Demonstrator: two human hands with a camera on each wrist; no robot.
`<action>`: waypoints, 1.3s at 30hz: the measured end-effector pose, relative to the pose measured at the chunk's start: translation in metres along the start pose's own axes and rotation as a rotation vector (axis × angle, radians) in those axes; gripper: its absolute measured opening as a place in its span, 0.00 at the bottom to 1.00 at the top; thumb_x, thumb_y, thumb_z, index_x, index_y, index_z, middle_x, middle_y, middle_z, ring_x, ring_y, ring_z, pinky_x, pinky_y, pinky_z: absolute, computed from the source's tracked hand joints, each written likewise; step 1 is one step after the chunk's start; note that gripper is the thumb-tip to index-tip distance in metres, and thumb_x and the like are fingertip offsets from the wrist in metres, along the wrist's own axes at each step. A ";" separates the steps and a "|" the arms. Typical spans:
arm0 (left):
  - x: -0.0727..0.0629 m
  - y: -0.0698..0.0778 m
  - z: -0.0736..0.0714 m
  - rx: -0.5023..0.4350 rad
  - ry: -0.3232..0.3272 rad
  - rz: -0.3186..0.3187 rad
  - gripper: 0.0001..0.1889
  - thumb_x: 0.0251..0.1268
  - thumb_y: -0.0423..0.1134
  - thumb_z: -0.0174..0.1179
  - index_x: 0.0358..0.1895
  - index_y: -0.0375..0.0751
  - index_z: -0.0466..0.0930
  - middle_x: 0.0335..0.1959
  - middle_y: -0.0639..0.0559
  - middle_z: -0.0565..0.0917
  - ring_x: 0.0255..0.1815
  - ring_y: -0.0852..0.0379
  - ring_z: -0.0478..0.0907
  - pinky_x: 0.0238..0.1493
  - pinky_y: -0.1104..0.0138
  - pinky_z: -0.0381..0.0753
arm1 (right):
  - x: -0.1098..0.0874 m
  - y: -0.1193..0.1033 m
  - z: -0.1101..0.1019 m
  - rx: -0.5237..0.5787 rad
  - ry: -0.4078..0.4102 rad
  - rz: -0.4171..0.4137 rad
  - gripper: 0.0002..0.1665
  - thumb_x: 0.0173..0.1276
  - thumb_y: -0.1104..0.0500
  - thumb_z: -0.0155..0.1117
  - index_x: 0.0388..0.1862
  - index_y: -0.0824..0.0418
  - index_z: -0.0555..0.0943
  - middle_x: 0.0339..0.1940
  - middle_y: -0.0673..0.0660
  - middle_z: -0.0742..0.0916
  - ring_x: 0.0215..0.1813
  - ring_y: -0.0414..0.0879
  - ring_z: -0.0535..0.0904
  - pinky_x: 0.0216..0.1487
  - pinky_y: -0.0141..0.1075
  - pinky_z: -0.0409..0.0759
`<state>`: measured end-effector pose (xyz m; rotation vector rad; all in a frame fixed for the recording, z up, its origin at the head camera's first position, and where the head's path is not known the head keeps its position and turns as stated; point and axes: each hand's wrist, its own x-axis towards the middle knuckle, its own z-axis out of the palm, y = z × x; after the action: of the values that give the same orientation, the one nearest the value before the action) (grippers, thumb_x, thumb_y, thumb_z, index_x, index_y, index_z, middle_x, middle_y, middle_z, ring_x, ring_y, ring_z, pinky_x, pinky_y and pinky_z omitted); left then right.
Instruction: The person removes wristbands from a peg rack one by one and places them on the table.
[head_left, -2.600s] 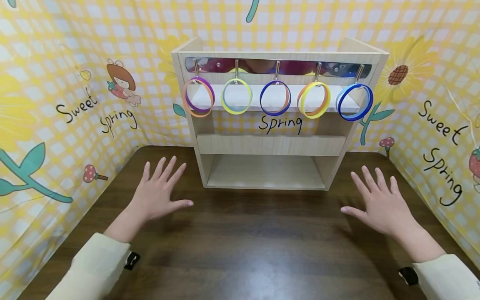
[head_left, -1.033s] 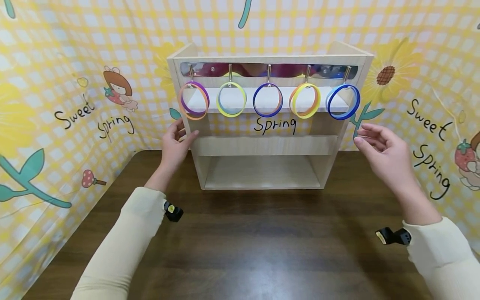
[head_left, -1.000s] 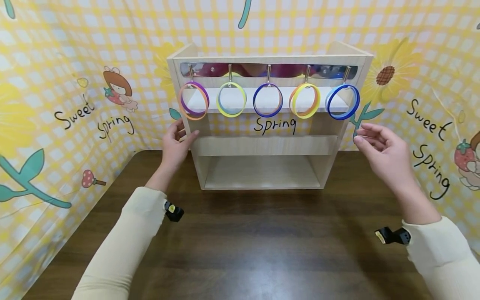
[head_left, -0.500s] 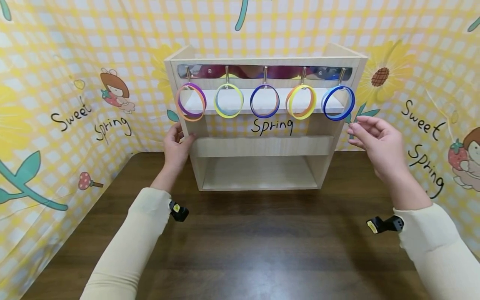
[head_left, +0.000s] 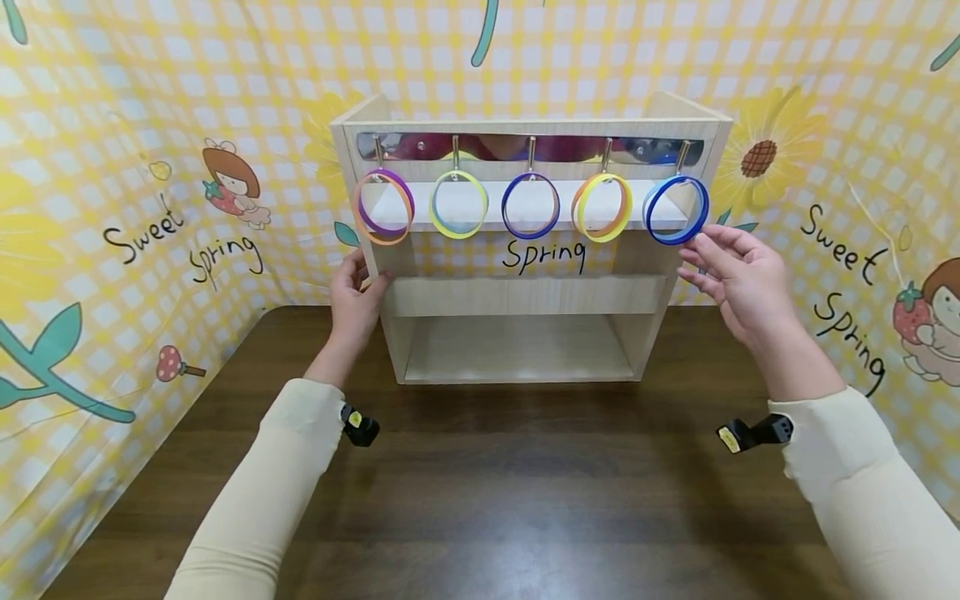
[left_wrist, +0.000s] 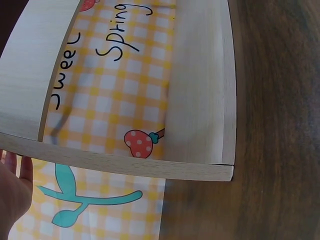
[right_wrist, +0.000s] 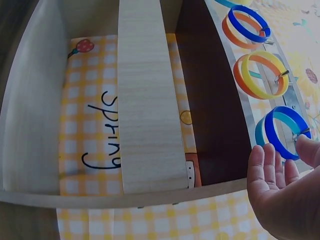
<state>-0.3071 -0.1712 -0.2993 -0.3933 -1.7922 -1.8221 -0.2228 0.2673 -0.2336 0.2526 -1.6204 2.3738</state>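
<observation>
Blue bands (head_left: 703,212) are hanging from the end hook (head_left: 682,157) at two o'clock. The left hand (head_left: 354,307) is gripping the shelf's (head_left: 517,297) side; the right hand (head_left: 752,283), fingers loosely parted, seems to be reaching for them, probably needing a pinch next. Cloth (head_left: 75,192) is reading "Sweet Spring" at nine and three o'clock.

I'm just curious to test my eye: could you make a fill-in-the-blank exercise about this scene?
1. The wooden rack carries ____ metal hooks.
2. The left hand grips the rack's ____ side.
3. The rings nearest the right hand are both shades of ____.
4. On the middle hook, the ring behind the dark blue one is ____.

Missing words: five; left; blue; orange.
</observation>
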 end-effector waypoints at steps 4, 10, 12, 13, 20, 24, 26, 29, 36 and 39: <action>-0.001 -0.001 0.000 -0.010 0.001 0.006 0.22 0.58 0.21 0.57 0.58 0.20 0.70 0.40 0.58 0.78 0.45 0.59 0.75 0.44 0.71 0.76 | 0.002 0.000 0.004 0.037 0.007 0.026 0.17 0.62 0.62 0.68 0.48 0.66 0.77 0.41 0.57 0.86 0.42 0.46 0.83 0.43 0.36 0.83; -0.003 -0.003 0.000 -0.016 -0.009 0.000 0.22 0.59 0.21 0.56 0.58 0.20 0.69 0.39 0.58 0.77 0.46 0.54 0.75 0.43 0.71 0.76 | 0.005 0.001 0.006 0.096 0.038 0.042 0.13 0.62 0.63 0.68 0.45 0.65 0.78 0.38 0.57 0.87 0.40 0.46 0.84 0.41 0.36 0.83; -0.003 -0.004 0.000 -0.018 -0.013 -0.003 0.22 0.59 0.21 0.56 0.59 0.20 0.69 0.40 0.57 0.77 0.46 0.55 0.75 0.43 0.71 0.76 | 0.005 0.001 0.007 0.107 0.048 0.049 0.12 0.62 0.64 0.68 0.44 0.65 0.78 0.37 0.57 0.87 0.39 0.46 0.84 0.40 0.36 0.83; -0.003 -0.004 -0.001 -0.017 -0.014 -0.004 0.22 0.59 0.21 0.56 0.59 0.21 0.69 0.40 0.57 0.77 0.45 0.57 0.75 0.43 0.71 0.76 | 0.005 0.001 0.008 0.110 0.052 0.053 0.12 0.62 0.64 0.68 0.43 0.65 0.78 0.37 0.57 0.87 0.39 0.46 0.84 0.39 0.36 0.83; -0.003 -0.004 -0.002 -0.021 -0.012 0.002 0.22 0.60 0.22 0.56 0.58 0.21 0.69 0.40 0.58 0.78 0.45 0.59 0.75 0.44 0.70 0.76 | 0.008 -0.001 0.011 0.117 0.074 0.094 0.10 0.62 0.63 0.69 0.41 0.65 0.80 0.37 0.57 0.87 0.38 0.45 0.84 0.39 0.36 0.83; -0.003 -0.003 -0.002 -0.023 -0.014 -0.001 0.22 0.60 0.22 0.56 0.59 0.21 0.69 0.41 0.58 0.77 0.48 0.50 0.74 0.44 0.70 0.76 | 0.009 -0.002 0.011 0.111 0.087 0.115 0.13 0.60 0.62 0.70 0.43 0.65 0.81 0.38 0.56 0.87 0.40 0.45 0.84 0.40 0.35 0.83; -0.004 -0.003 -0.002 -0.023 -0.014 -0.005 0.22 0.60 0.22 0.56 0.59 0.21 0.69 0.41 0.58 0.77 0.49 0.48 0.74 0.44 0.70 0.75 | 0.009 -0.003 0.012 0.110 0.091 0.123 0.14 0.60 0.62 0.71 0.43 0.65 0.80 0.38 0.56 0.87 0.40 0.46 0.83 0.41 0.35 0.83; -0.004 -0.003 -0.002 -0.020 -0.011 -0.012 0.22 0.60 0.22 0.56 0.59 0.21 0.69 0.41 0.58 0.77 0.48 0.53 0.74 0.43 0.71 0.75 | 0.009 -0.003 0.012 0.113 0.092 0.127 0.13 0.60 0.62 0.71 0.42 0.65 0.80 0.38 0.56 0.87 0.40 0.46 0.83 0.40 0.36 0.83; -0.004 -0.002 -0.003 -0.033 -0.018 -0.025 0.23 0.61 0.22 0.55 0.60 0.20 0.68 0.49 0.32 0.75 0.50 0.45 0.72 0.43 0.71 0.75 | 0.008 -0.004 0.010 0.160 0.077 0.125 0.11 0.63 0.64 0.67 0.42 0.65 0.78 0.37 0.58 0.87 0.37 0.47 0.85 0.39 0.37 0.84; -0.003 -0.001 -0.003 -0.028 -0.020 -0.030 0.23 0.61 0.23 0.56 0.61 0.20 0.68 0.47 0.39 0.77 0.50 0.44 0.72 0.42 0.71 0.75 | 0.007 -0.005 0.010 0.166 0.079 0.118 0.12 0.62 0.64 0.68 0.43 0.66 0.78 0.37 0.58 0.88 0.37 0.47 0.85 0.38 0.37 0.84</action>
<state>-0.3050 -0.1738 -0.3024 -0.3988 -1.7965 -1.8717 -0.2282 0.2609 -0.2230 0.0945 -1.4415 2.5759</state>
